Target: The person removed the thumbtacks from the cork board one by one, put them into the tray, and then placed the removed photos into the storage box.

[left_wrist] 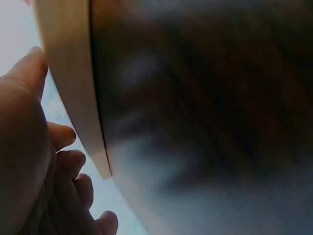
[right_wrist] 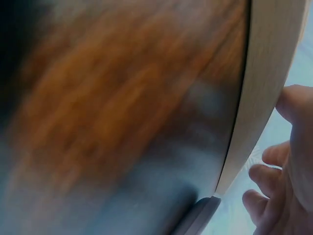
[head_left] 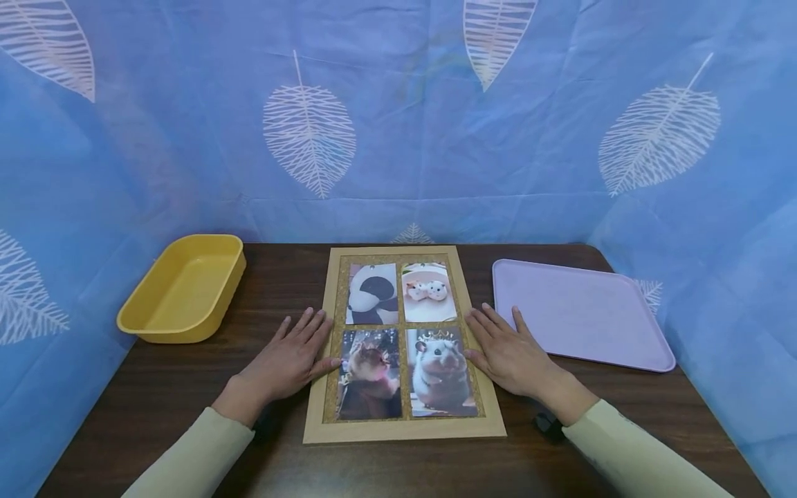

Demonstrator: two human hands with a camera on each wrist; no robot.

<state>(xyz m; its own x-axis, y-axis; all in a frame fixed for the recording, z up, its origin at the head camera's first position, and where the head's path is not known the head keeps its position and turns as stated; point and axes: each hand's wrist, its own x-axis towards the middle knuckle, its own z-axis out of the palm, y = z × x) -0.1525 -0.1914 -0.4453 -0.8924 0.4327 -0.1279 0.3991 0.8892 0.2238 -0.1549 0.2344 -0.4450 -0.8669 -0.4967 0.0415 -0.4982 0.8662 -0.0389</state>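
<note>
A wood-framed cork board (head_left: 405, 432) lies flat in the middle of the table, with photos in two rows on it. The upper pair shows a panda picture (head_left: 376, 294) and a photo of two small white animal faces (head_left: 427, 292). Below are a dim photo of a furry animal (head_left: 370, 373) and a crowned hamster photo (head_left: 441, 373). My left hand (head_left: 283, 360) rests along the left side, thumb on the frame. My right hand (head_left: 513, 353) mirrors it on the right, fingers extended. Both wrist views show the frame's edge (left_wrist: 73, 73) beside the thumb.
On the left stands a yellow basin (head_left: 180, 287) with nothing in it. A lilac tray (head_left: 585, 311) lies on the right, close to my right hand. The dark wooden table (head_left: 398, 470) backs onto a blue leaf-patterned cloth (head_left: 398, 138).
</note>
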